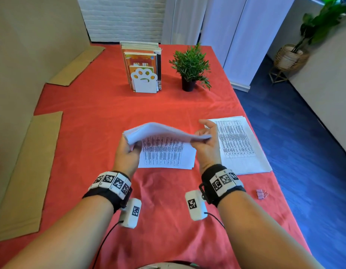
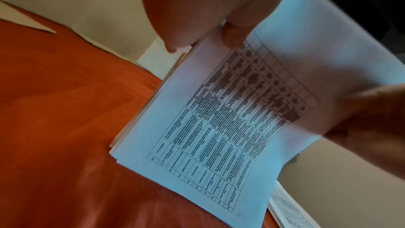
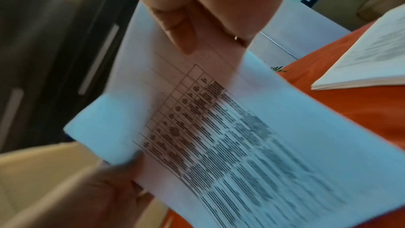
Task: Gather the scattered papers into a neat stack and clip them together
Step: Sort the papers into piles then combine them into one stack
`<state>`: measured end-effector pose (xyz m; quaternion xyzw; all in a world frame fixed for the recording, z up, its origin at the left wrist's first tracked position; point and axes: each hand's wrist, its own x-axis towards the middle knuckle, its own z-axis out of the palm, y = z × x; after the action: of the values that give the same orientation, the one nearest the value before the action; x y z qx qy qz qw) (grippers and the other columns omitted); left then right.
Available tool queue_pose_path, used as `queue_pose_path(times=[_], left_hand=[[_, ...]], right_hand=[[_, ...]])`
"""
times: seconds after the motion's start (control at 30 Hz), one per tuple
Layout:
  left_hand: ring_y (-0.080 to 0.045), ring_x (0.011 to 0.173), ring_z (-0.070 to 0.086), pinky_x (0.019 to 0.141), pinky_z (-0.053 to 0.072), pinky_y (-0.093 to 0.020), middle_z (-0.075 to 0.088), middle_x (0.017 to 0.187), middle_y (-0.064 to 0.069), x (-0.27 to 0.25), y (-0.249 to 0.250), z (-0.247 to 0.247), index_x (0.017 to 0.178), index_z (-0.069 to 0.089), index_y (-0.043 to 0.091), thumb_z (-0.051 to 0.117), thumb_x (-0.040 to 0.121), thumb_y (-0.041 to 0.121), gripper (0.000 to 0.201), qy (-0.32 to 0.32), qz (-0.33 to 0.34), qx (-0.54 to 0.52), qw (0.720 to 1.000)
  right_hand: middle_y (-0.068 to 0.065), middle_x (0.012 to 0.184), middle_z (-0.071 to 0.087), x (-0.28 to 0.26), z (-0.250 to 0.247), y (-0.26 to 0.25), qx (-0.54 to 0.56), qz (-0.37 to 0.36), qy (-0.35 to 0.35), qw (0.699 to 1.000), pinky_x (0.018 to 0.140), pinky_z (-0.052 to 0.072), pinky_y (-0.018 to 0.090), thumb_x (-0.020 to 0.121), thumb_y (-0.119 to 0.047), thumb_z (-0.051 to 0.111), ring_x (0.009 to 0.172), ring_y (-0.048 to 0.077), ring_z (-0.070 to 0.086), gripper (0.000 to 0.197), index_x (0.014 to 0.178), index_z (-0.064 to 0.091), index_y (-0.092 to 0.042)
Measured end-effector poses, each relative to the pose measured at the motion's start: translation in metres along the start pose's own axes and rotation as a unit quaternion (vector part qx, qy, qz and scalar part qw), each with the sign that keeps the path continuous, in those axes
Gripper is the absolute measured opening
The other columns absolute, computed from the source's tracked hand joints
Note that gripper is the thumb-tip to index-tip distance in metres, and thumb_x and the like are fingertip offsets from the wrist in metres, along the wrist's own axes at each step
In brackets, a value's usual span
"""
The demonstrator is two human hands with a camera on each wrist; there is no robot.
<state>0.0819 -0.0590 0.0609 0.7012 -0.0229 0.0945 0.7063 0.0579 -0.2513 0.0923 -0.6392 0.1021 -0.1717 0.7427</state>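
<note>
Over the red bench (image 1: 168, 105), my left hand (image 1: 127, 152) and right hand (image 1: 207, 146) each pinch an end of the paper stack (image 1: 164, 133).

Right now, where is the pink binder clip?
In the head view, the pink binder clip lies on the red tablecloth near its right edge, just right of the right hand's wristband and nearer to the person than the printed stack.

Blue floor (image 1: 296, 144), white curtains (image 1: 236, 35), beige wall (image 1: 32, 35), potted plant in wicker basket (image 1: 291, 58).
</note>
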Motion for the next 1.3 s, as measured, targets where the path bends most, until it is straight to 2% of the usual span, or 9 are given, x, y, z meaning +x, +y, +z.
queue_pose_path(times=[0.13, 0.27, 0.4, 0.5, 0.67, 0.8, 1.03, 1.13, 1.3], left_hand=[[0.010, 0.092, 0.057, 0.083, 0.042, -0.012, 0.058, 0.100, 0.015, 0.006, 0.004, 0.002, 0.103, 0.052, 0.032, 0.048, 0.094, -0.002, 0.035, 0.034, 0.037, 0.032, 0.998], [-0.020, 0.094, 0.057, 0.086, 0.047, -0.035, 0.059, 0.104, -0.007, 0.007, -0.004, 0.002, 0.090, 0.049, 0.037, 0.048, 0.088, 0.012, 0.025, 0.067, 0.026, 0.089, 0.993], [-0.031, 0.101, 0.058, 0.091, 0.047, -0.054, 0.059, 0.107, -0.015, 0.000, -0.008, 0.000, 0.095, 0.048, 0.036, 0.046, 0.083, 0.022, 0.018, 0.055, 0.015, 0.120, 0.991], [-0.006, 0.102, 0.061, 0.095, 0.050, -0.033, 0.062, 0.108, 0.005, -0.007, -0.003, 0.005, 0.114, 0.051, 0.026, 0.053, 0.090, 0.004, 0.033, 0.039, 0.011, 0.058, 0.997], [0.017, 0.101, 0.057, 0.090, 0.043, -0.007, 0.061, 0.119, -0.002, -0.016, -0.020, 0.002, 0.131, 0.044, 0.000, 0.051, 0.088, -0.014, 0.046, 0.023, -0.026, 0.023, 0.999], [0.012, 0.110, 0.054, 0.098, 0.042, -0.012, 0.060, 0.124, 0.000, -0.016, -0.027, 0.001, 0.132, 0.048, 0.002, 0.052, 0.090, -0.007, 0.044, 0.036, -0.030, 0.050, 0.998], [0.017, 0.102, 0.055, 0.088, 0.042, -0.007, 0.063, 0.109, 0.022, -0.020, -0.039, 0.004, 0.127, 0.051, 0.004, 0.056, 0.087, -0.010, 0.043, 0.023, -0.032, 0.075, 0.996], [0.022, 0.088, 0.055, 0.081, 0.042, -0.002, 0.063, 0.105, 0.009, -0.016, -0.035, 0.006, 0.124, 0.053, 0.004, 0.052, 0.086, -0.015, 0.042, 0.037, -0.054, 0.082, 0.995], [0.001, 0.096, 0.060, 0.084, 0.044, -0.017, 0.064, 0.105, 0.005, -0.010, -0.022, 0.007, 0.120, 0.059, 0.007, 0.053, 0.086, -0.009, 0.038, 0.044, -0.077, 0.110, 0.990]], right_hand=[[0.005, 0.096, 0.053, 0.005, 0.005, -0.003, -0.030, -0.039, 0.004, 0.999, 0.083, 0.048, 0.039, 0.066, 0.004, 0.048, 0.088, 0.014, 0.052, 0.057, 0.110, 0.051, -0.031], [-0.013, 0.098, 0.048, 0.000, 0.002, 0.006, -0.099, -0.045, -0.028, 0.994, 0.081, 0.041, 0.005, 0.079, 0.018, 0.046, 0.080, -0.016, 0.052, 0.059, 0.122, 0.039, -0.023], [-0.012, 0.097, 0.051, -0.009, -0.001, 0.016, -0.123, -0.016, -0.031, 0.992, 0.079, 0.047, 0.019, 0.076, 0.008, 0.043, 0.079, -0.012, 0.053, 0.062, 0.115, 0.037, -0.039], [-0.009, 0.104, 0.054, -0.010, -0.001, 0.020, -0.124, -0.007, -0.023, 0.992, 0.087, 0.049, 0.037, 0.069, 0.001, 0.043, 0.092, 0.001, 0.056, 0.063, 0.111, 0.039, -0.046], [-0.005, 0.101, 0.054, -0.009, 0.001, 0.025, -0.116, -0.004, -0.039, 0.993, 0.083, 0.046, 0.023, 0.077, 0.003, 0.046, 0.086, -0.008, 0.056, 0.057, 0.119, 0.038, -0.035], [-0.010, 0.095, 0.053, -0.006, 0.000, 0.022, -0.114, -0.016, -0.018, 0.993, 0.084, 0.049, 0.028, 0.083, 0.012, 0.047, 0.082, -0.010, 0.056, 0.048, 0.119, 0.038, -0.020], [-0.002, 0.100, 0.057, -0.006, 0.001, 0.027, -0.101, 0.058, -0.013, 0.993, 0.089, 0.051, 0.042, 0.066, -0.006, 0.048, 0.092, 0.014, 0.060, 0.056, 0.112, 0.036, -0.034], [-0.002, 0.103, 0.059, -0.002, -0.005, 0.029, -0.142, 0.070, -0.022, 0.987, 0.093, 0.051, 0.047, 0.071, -0.001, 0.044, 0.099, 0.020, 0.062, 0.057, 0.116, 0.033, -0.034], [-0.015, 0.103, 0.058, -0.002, -0.019, 0.033, -0.194, 0.051, -0.028, 0.979, 0.086, 0.052, 0.033, 0.077, -0.006, 0.055, 0.091, 0.005, 0.061, 0.059, 0.129, 0.035, -0.026]])
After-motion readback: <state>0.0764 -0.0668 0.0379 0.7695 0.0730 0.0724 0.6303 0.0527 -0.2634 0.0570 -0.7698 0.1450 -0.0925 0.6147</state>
